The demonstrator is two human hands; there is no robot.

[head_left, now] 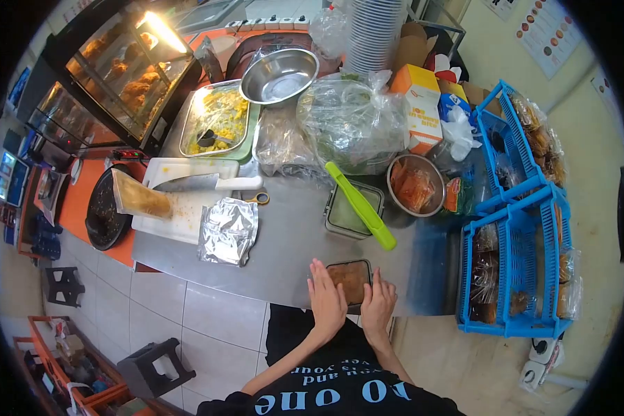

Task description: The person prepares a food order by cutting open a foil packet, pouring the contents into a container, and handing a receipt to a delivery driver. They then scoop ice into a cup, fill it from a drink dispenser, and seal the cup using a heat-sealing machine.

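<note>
green tongs (361, 206) lie across a tub just behind | foil sheet (229, 231) left, well apart | left hand (326, 299) and right hand (378, 305), fingers flat and together, press on lidded food container (349, 279) at counter (284, 243) edge

The person wears a black top (340, 378) that fills the near edge of the view, seen from above. Across the chest runs light blue lettering in two sizes: a smaller line nearer the neck and a larger, bolder line below it, all reading upside down from this angle. The large letters include "one" at the left and "do" toward the right. The fabric looks soft and loose, like a T-shirt. Both forearms are bare from the elbows on, with no sleeves reaching the wrists. The left hand (326, 299) and right hand (378, 307) carry no gloves, rings, watch or bands that can be made out.
</note>
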